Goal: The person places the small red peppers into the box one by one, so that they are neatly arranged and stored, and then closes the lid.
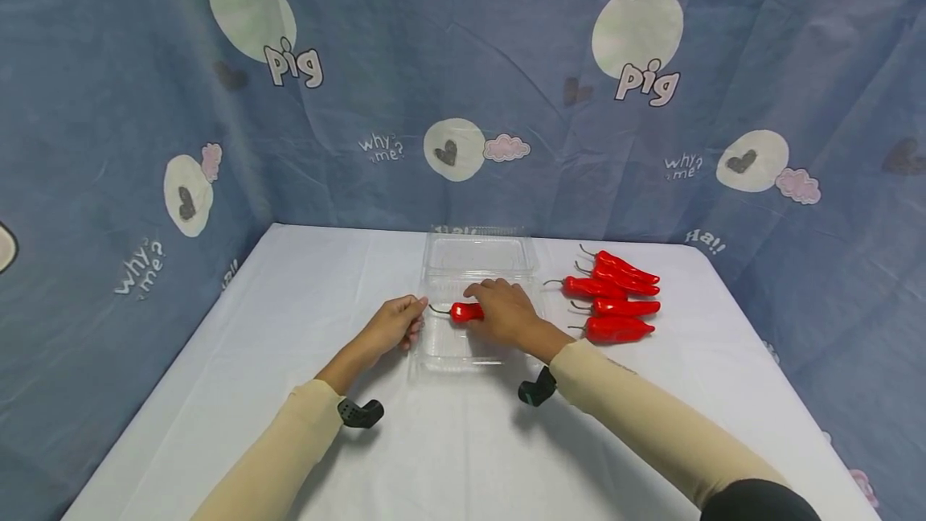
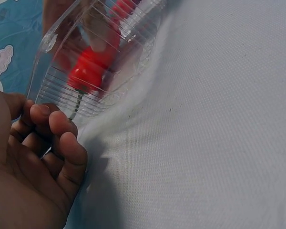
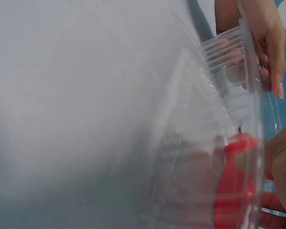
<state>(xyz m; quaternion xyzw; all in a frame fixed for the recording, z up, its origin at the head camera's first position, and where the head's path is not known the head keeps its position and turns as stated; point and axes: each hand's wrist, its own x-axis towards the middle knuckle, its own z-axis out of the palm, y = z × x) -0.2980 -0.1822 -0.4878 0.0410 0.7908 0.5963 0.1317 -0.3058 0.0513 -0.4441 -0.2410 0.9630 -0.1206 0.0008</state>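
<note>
A clear plastic clamshell box (image 1: 443, 350) lies on the white table with its lid (image 1: 477, 254) folded back, away from me. My left hand (image 1: 394, 324) pinches the box's left rim between thumb and fingers. Inside the base is a red pepper (image 1: 465, 312), its thin curved stem pointing left. My right hand (image 1: 506, 312) reaches into the box and grips this pepper from above, hiding its right part. Through the ribbed wall in the left wrist view, the pepper (image 2: 88, 71) shows close to the left fingertips. The right wrist view shows the pepper (image 3: 229, 195) blurred behind clear plastic.
Several more red peppers (image 1: 615, 306) lie in a loose column right of the box, stems mostly to the left. Behind the white table (image 1: 325, 264) hangs a blue printed cloth (image 1: 405, 47). Dark wrist cameras (image 1: 360, 413) sit below both hands.
</note>
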